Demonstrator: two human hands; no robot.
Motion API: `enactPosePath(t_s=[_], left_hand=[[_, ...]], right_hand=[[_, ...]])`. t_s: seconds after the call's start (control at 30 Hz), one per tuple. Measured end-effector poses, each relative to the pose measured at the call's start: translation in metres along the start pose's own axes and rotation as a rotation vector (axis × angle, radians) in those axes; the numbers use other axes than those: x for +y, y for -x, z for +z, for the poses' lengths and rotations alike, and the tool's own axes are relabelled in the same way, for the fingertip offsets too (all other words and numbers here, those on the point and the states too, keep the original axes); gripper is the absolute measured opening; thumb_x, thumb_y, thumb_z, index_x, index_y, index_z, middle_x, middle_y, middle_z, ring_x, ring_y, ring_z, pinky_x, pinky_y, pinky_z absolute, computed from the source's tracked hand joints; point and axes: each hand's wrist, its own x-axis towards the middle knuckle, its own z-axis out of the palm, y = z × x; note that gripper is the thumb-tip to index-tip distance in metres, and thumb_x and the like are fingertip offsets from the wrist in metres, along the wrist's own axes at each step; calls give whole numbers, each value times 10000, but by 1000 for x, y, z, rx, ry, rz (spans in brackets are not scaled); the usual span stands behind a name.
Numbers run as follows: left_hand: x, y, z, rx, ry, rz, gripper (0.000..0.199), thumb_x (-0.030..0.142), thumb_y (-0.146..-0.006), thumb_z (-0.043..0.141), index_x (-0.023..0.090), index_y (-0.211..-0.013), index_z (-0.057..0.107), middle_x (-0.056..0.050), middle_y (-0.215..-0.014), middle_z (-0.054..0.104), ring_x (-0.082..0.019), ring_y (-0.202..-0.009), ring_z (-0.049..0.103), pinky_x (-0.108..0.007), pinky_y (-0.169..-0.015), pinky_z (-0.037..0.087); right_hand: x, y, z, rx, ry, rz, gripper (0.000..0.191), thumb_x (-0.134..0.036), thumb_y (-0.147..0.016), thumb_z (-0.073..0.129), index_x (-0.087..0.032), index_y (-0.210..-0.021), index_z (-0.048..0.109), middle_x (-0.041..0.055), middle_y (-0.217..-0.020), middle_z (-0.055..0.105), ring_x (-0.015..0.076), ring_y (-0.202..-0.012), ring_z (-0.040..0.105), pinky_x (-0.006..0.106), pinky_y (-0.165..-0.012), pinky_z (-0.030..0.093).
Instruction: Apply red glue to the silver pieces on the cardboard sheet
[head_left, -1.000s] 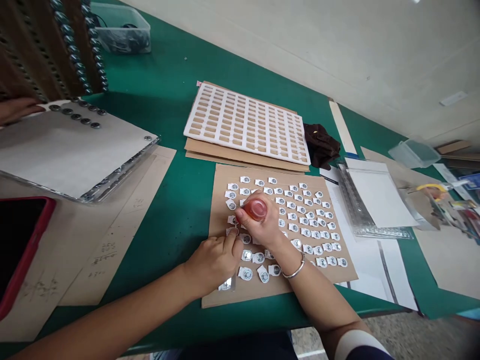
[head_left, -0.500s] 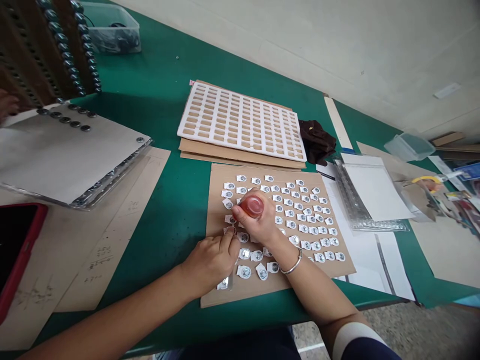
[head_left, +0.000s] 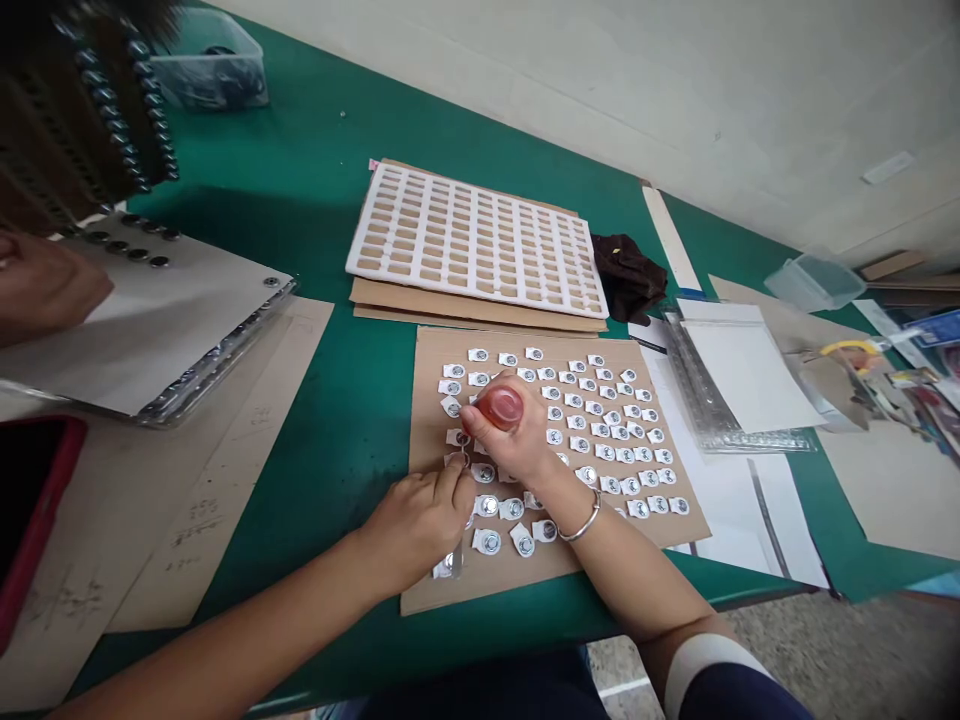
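My right hand (head_left: 517,435) is closed around a red, translucent, round-ended thing (head_left: 501,405) that looks like a bottle or a tool handle; its lower end is mostly hidden. My left hand (head_left: 427,515) is closed, with thumb and forefinger pinched just below it at the left of a cardboard sheet (head_left: 435,350). What those fingertips hold is too small and covered to name. Rows of small white tags with round metallic pieces (head_left: 487,541) lie on the cardboard around both hands. A clear strip with another tag (head_left: 448,563) is below my left hand.
A white grid tray (head_left: 480,240) rests on cardboard behind. Left are a co-worker's hand (head_left: 49,290), a white-topped stack (head_left: 202,330) with dark round pieces, and a red-cased phone (head_left: 45,500). Dark cloth (head_left: 628,275) and plastic-wrapped sheets (head_left: 750,370) lie right.
The co-worker's hand at the left has come further into view over the white-topped stack. My hands keep nearly the same pose at the same spot; the view has shifted slightly.
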Motion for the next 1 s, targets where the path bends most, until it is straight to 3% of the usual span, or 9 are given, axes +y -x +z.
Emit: enactPosePath(t_s=[0.27,1.0], left_hand=[[-2,-3,-4,16,-5,12,245,-26,-783,352,70,-831,572,-186,-875,695,-187,-590,649,-299,-546,552],[-3,-3,-4,-15,31,4,269,-34,-779,332,61,-885,560,-188,-913,698,-216,-712,689,-310,-585,581]], right_hand=[[3,0,-2,-6,21,11,234,-380,-757,677,-206,-758,520,4,-704,540,144,-629,522,299,-602,461],[3,1,-8,-17,93,6,232,-375,-751,676,-211,-755,511,6,-702,549,145,-635,526,301,-607,470]])
